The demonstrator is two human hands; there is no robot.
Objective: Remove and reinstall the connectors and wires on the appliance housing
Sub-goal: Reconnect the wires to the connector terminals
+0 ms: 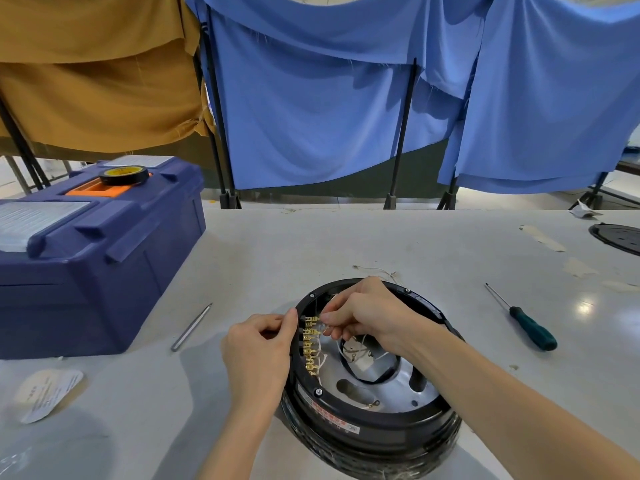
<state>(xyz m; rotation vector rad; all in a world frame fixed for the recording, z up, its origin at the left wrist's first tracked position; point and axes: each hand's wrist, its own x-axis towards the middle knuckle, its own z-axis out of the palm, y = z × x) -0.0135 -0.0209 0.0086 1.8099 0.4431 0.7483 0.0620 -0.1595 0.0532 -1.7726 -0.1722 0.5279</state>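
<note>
Task thing: the appliance housing [346,427] is round and black, and lies open side up on the desk [346,237], close to the desk's near side.
Left hand: the left hand [259,344] grips the housing's left rim, with the thumb on top of the rim and the fingers curled.
Right hand: the right hand [367,313] reaches in over the housing's far rim, fingers curled close, and pinches one of the thin white wires [323,358] at the upper end of the connectors [310,344].
Hidden: the right hand covers the far inner part of the housing, and I cannot tell which piece sits between its fingertips.
Cut off: a black disc [620,237], far right of the housing, is cut by the frame edge.
Counts: two hands, one housing and one row of brass connectors, too small and blurred to count.
Also counted: one screwdriver [530,327], one metal rod [191,327], one blue toolbox [104,265], one tape roll [124,175] on the toolbox and one paper label [45,393].
Room: desk surface shows between the housing and the screwdriver on its right, and between the housing and the rod on its left.
Behind: the toolbox stands well apart, left and behind the housing.
</note>
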